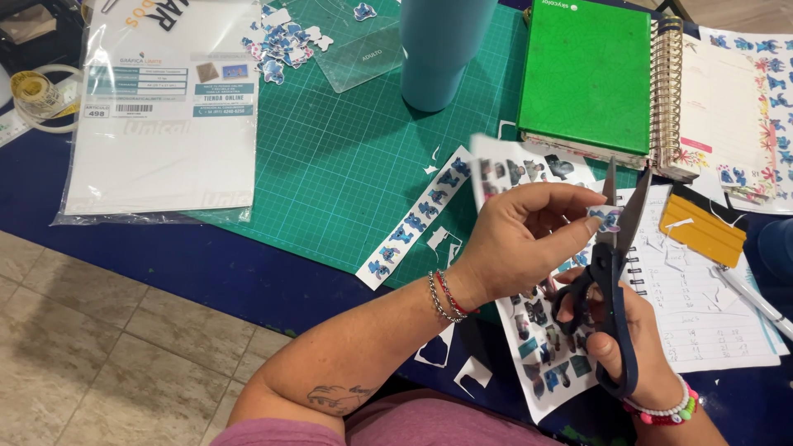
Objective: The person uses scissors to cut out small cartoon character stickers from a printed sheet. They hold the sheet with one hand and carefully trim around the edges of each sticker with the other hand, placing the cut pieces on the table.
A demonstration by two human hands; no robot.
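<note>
My left hand (520, 244) pinches a small blue cartoon sticker (605, 218) between thumb and fingertips, right at the blades of the scissors. My right hand (640, 347) grips black-handled scissors (615, 272), blades pointing up and slightly apart around the sticker. Under both hands lies a printed sticker sheet (541, 355) with several small figures. A narrow strip of blue stickers (413, 219) rests on the green cutting mat (330, 165) to the left of my left hand.
A teal tumbler (442, 49) stands on the mat. A green notebook (588, 74) lies on a spiral planner (710, 99). A yellow squeegee (702, 227), a bagged paper pack (161, 107), cut stickers (285, 41), a clear template (359, 54) and paper scraps lie around.
</note>
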